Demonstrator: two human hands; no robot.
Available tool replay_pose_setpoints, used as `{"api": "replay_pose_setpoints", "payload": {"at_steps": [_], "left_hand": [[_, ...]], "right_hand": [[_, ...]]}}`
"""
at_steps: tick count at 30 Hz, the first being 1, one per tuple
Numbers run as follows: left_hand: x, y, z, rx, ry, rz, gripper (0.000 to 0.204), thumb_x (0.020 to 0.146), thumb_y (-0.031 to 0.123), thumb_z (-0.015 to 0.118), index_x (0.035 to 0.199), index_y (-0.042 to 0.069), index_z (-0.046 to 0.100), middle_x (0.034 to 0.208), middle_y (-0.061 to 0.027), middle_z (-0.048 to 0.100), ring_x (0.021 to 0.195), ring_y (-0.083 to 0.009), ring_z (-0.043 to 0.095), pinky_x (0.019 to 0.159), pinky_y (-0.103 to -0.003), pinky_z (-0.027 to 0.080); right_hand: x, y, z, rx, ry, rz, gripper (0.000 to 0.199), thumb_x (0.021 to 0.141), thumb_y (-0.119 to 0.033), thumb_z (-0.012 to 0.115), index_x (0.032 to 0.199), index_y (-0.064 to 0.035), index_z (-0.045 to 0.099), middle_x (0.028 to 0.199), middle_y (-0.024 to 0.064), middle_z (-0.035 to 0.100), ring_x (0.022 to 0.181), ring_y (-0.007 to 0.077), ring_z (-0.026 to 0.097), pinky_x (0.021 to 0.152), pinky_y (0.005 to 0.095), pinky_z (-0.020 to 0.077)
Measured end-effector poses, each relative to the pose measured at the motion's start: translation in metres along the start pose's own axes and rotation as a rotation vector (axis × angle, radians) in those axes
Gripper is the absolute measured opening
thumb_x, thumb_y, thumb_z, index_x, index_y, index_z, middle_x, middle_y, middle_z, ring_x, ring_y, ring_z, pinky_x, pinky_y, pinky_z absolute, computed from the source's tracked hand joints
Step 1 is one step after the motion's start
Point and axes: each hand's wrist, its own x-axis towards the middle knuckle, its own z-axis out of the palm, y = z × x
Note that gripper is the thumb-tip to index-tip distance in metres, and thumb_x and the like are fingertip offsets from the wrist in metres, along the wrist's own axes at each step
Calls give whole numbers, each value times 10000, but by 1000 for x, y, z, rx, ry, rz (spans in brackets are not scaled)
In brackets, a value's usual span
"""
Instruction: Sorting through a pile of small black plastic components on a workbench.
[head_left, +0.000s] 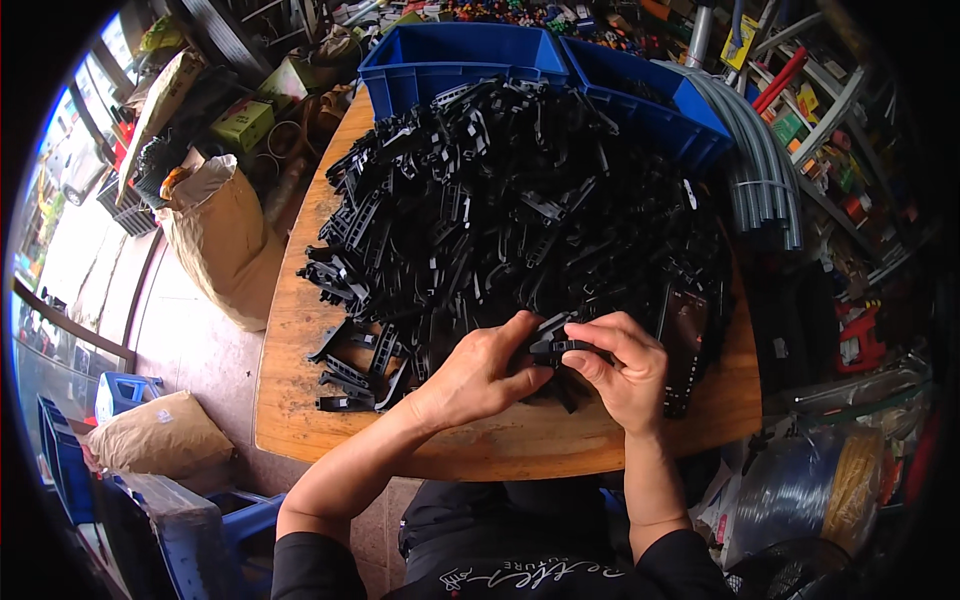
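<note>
Both hands meet over the near edge of a big heap of black plastic parts (480, 190). Between them is one slim black plastic part (572, 348), held roughly level. My left hand (485, 365) closes on its left end with thumb and fingers. On the other end, my right hand (625, 365) pinches it between thumb and fingertips. My fingers cover some of the part, so its full shape is hidden. A dark flat rectangular thing (684, 345) lies beside my right hand, at the heap's right side.
The heap covers most of a wooden table (300, 370). Two blue bins (465, 55) stand at its far edge. Grey tubing (750, 150) hangs at the right. A brown paper sack (225, 240) and a blue plastic stool (240, 520) are on the left.
</note>
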Motion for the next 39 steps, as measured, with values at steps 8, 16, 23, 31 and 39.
{"api": "replay_pose_setpoints", "payload": {"at_steps": [8,16,23,31,39], "left_hand": [[-2,-6,5,90,38,129,336,830,158,654,1038,-26,465,702,-157,567,625,-285,592,559,-346,447],[-3,-2,5,511,47,225,364,841,247,664,969,-25,458,552,-131,537,494,-328,569,440,-370,417],[-7,-9,6,314,28,238,299,839,199,668,931,-22,487,548,-125,528,486,-321,569,428,-346,408],[-5,-4,12,294,41,335,298,849,249,653,884,5,485,581,-123,526,517,-331,562,451,-372,420],[-4,-3,-53,266,563,161,352,833,98,632,1167,16,556,879,-73,617,621,-124,539,562,-249,457]], "right_hand": [[-6,2,6,-70,-31,-83,292,714,-59,768,992,-20,685,817,42,622,682,103,562,589,218,459],[-11,5,5,-60,8,1,438,743,-149,769,1123,-9,602,947,53,586,732,101,523,686,213,461],[-7,0,2,342,-202,323,478,823,-302,717,1126,7,516,901,7,556,794,58,524,718,203,449],[-8,-4,-7,252,-180,243,313,802,-212,745,957,-3,572,772,18,601,709,67,572,621,206,460],[100,17,-74,43,320,148,318,824,-141,690,1065,12,548,872,36,601,745,93,582,701,223,484]]}}
